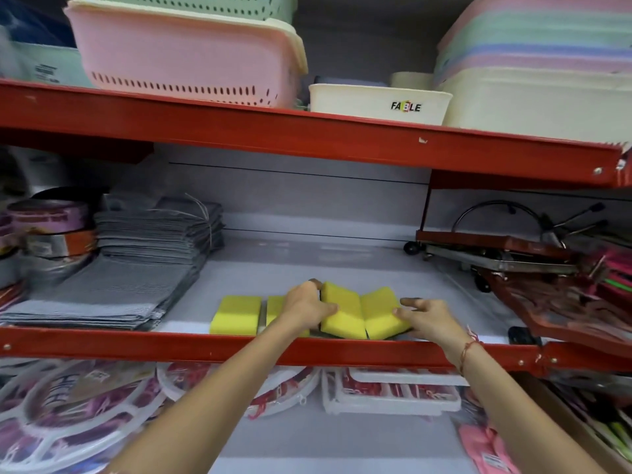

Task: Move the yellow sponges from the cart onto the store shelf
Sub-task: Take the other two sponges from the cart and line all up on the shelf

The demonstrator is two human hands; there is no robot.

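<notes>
Flanking 2 sponges (343,313) — left hand (307,311), right hand (429,319).

Both arms bare, reaching fwd from the near edge, converging toward the middle. L forearm (212,398) runs diagonally up from near-left; R forearm (513,405) from near-right. L hand (306,307) is palm down, fingers curled over the far end of a yellow sponge (342,313), thumb laid on top, gripping it. R hand (427,319) is palm down, fingers fairly straight & spread, thumb and index tips touching the right side of the next sponge (381,314). Red thread band (469,348) on R wrist. Hands near each other, not touching.
</notes>
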